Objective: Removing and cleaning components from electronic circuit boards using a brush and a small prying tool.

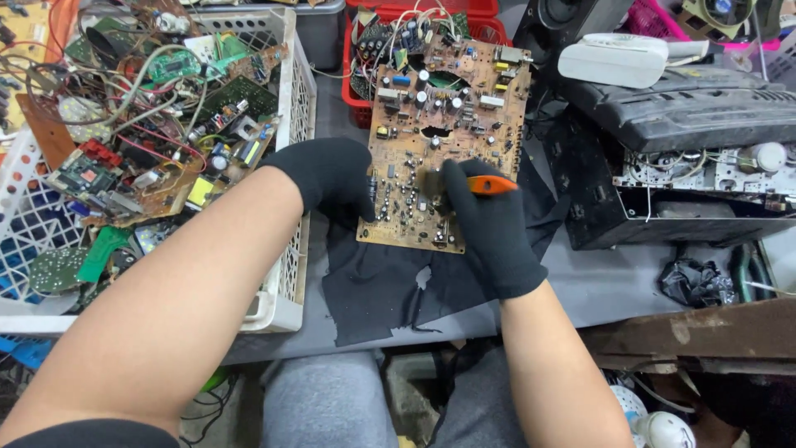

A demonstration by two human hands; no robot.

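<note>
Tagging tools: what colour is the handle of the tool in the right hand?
Orange handle, gripped by the black-gloved right hand; head view.

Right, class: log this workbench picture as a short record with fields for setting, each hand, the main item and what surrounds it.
Setting: cluttered grey bench, seen from above
Left hand: black glove, steadying the left edge of the brown circuit board
Right hand: black glove, holding an orange-handled tool against the board's lower part
Under the board: black cloth
Left side: white crate filled with boards and wires
Behind: red basket of parts
Right side: opened black device, wiring exposed
</note>
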